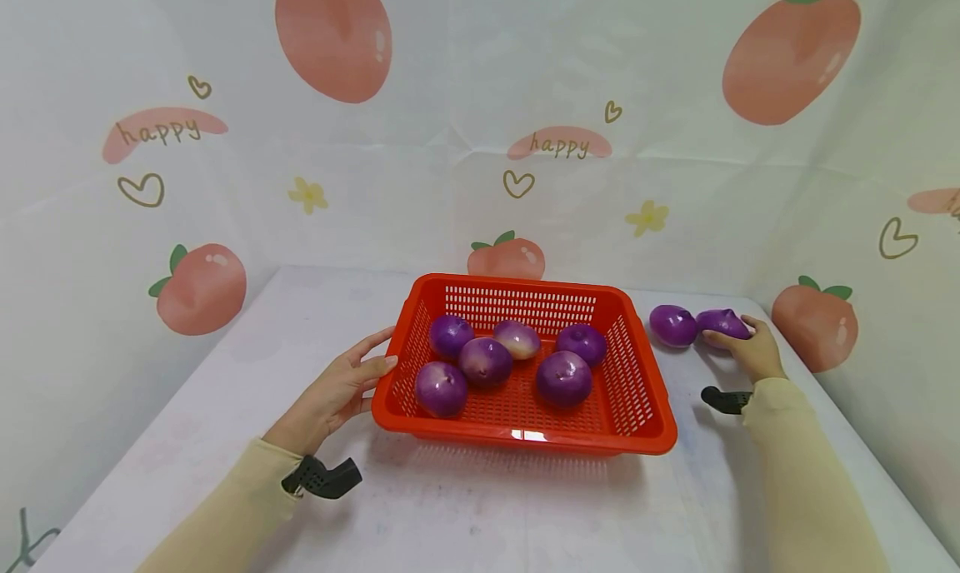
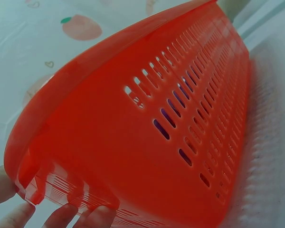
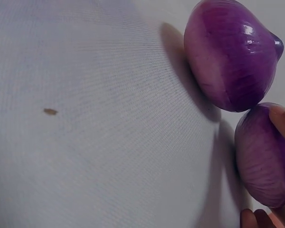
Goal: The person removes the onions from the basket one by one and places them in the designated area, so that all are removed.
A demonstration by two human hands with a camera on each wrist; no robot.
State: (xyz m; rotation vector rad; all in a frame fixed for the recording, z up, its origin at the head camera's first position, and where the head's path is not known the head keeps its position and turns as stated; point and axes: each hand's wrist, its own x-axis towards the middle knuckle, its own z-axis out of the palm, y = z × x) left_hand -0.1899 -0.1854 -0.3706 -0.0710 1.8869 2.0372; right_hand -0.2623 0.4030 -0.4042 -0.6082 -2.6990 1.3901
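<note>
A red plastic basket with slotted walls holds several purple onions. My left hand grips its left side, thumb at the rim and fingers against the outer wall. In the left wrist view the fingertips show at the basket's lower left corner. To the right of the basket, my right hand holds a purple onion between thumb and fingers, low at the table. A second loose onion sits just left of it, and the right wrist view shows the held onion right up against this neighbour.
The basket stands on a white cloth-covered table. Behind and at both sides hangs a pale curtain printed with fruit and hearts. A small brown speck lies on the cloth. Black devices are worn on both wrists.
</note>
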